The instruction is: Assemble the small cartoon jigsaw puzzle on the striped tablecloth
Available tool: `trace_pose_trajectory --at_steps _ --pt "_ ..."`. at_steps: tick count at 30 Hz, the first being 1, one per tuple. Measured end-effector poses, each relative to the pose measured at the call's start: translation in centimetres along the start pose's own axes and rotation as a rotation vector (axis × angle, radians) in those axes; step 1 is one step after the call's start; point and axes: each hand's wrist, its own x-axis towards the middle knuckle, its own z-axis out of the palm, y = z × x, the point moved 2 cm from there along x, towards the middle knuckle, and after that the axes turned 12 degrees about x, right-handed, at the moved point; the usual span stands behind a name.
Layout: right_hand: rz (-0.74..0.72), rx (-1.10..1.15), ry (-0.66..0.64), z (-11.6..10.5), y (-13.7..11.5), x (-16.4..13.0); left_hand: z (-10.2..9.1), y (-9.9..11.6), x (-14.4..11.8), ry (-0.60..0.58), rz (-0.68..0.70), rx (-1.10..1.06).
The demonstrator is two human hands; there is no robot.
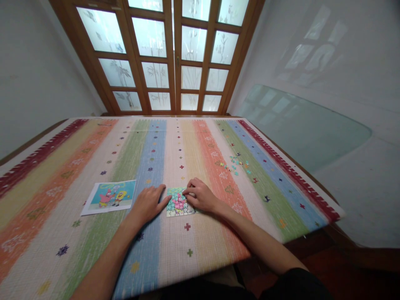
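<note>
Puzzle (178, 202): a small, partly assembled jigsaw is laid flat on the striped tablecloth (93, 150), near the front edge of the table and between the two hands. The left hand (149, 203) is rested palm down just beside the puzzle's left edge, fingers extended and loosely together, fingertips touching or nearly touching that edge; nothing is gripped. The right hand (200, 194) is placed over the upper right corner, fingers curled downward with the tips pressed onto the pieces. Whether a loose piece is pinched under those fingertips cannot be told.

For the pressing step, judged from this position, the assembled block is best steadied from the left while light, vertical pressure is applied at the right, so that joined rows are not sheared apart. Sideways pushing should be avoided, since the cloth is likely to let the block slide.

A reference picture (111, 196) with two cartoon figures is laid to the left of the left hand. Loose pieces (235, 164) are scattered well apart, further back to the right. No brand, label or legible writing is visible.
</note>
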Motion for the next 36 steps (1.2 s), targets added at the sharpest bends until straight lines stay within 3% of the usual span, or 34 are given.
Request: trace_pose_trajectory --at_steps 10,15,21,27,31,36 --pt "-0.047 -0.034 -0.049 -0.5 0.3 -0.2 0.0 0.1 0.0 0.006 0.01 0.014" --pt "-0.028 0.025 -0.033 -2.2 1.1 -0.3 0.3 -0.1 0.0 0.034 0.023 0.012" --pt "-0.001 0.045 -0.16 -4.6 2.4 -0.8 0.4 -0.4 0.0 0.181 0.056 -0.149" --pt "0.035 0.066 -0.287 -5.8 1.6 -1.3 -0.2 0.2 -0.1 0.327 0.17 -0.209" --pt "0.053 0.052 -0.355 -5.6 1.2 -1.8 -0.4 0.6 -0.3 0.303 0.281 -0.267" --pt "0.042 0.046 -0.348 -5.2 1.3 -2.3 -0.4 0.9 -0.4 0.248 0.332 -0.281"
